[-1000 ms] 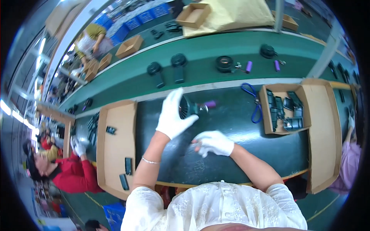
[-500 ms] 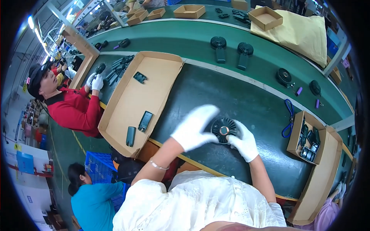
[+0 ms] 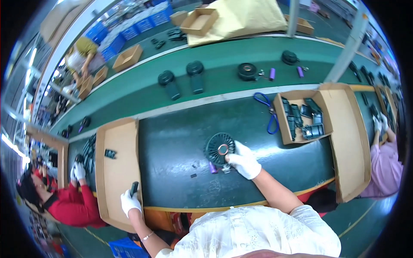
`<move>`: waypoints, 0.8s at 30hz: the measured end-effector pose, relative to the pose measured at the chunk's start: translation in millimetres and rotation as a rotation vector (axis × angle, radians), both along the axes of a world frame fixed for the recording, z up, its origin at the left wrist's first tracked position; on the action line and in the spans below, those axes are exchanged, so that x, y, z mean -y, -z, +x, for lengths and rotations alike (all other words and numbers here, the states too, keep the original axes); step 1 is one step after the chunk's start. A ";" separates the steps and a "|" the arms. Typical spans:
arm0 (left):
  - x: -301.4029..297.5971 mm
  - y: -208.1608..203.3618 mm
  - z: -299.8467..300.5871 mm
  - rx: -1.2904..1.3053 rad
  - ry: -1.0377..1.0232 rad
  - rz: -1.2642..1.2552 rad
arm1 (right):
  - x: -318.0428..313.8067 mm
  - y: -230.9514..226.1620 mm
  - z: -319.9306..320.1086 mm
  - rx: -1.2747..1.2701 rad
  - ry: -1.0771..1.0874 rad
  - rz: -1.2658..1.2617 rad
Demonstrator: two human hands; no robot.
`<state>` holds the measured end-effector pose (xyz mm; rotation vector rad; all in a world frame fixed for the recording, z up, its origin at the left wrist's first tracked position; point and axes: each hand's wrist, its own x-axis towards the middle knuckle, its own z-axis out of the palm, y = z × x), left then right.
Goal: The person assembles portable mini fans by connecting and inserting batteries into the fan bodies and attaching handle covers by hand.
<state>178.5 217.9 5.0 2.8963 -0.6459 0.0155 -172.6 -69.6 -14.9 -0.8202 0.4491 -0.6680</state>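
My left hand (image 3: pixel 130 203), in a white glove, is over the near end of a long cardboard tray at the left. Its fingers are closed on a dark green casing half (image 3: pixel 134 188). In front of me, my gloved right hand (image 3: pixel 245 161) grips the edge of a round dark green fan head (image 3: pixel 220 148) just above the bench. A purple battery (image 3: pixel 213 168) and a small circuit board (image 3: pixel 226 169) hang at the fan's lower side. Another small casing piece (image 3: pixel 110 153) lies in the cardboard tray (image 3: pixel 118 185).
A cardboard box (image 3: pixel 303 142) of dark casing parts stands at the right, beside blue-handled scissors (image 3: pixel 269 112) and a long cardboard tray (image 3: pixel 350 142). Beyond lies a green conveyor (image 3: pixel 232 88) with several fans. A co-worker in red (image 3: pixel 75 204) sits left, one in pink (image 3: pixel 385 165) right.
My left hand has left the fan for the left tray and closed on a casing half. The right hand keeps the fan, whose battery and board now show. The view has turned right.
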 end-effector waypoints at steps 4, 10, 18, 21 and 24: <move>47.9 -24.1 -22.2 0.354 0.226 -0.144 | -3.4 -5.8 10.1 -0.086 -0.092 -0.157; 166.7 -45.0 -146.0 -0.236 0.678 -0.291 | -11.4 -4.5 6.8 -0.086 -0.140 -0.209; 210.3 26.3 -155.0 -1.610 0.156 -1.227 | -8.3 -20.7 3.5 -0.163 -0.125 -0.220; 226.4 36.1 -160.7 -1.713 0.550 -1.179 | -6.6 -24.2 -2.1 -0.037 -0.185 0.065; 230.0 13.2 -188.8 -1.148 0.408 -1.111 | -2.2 -30.9 -6.2 0.022 0.010 0.077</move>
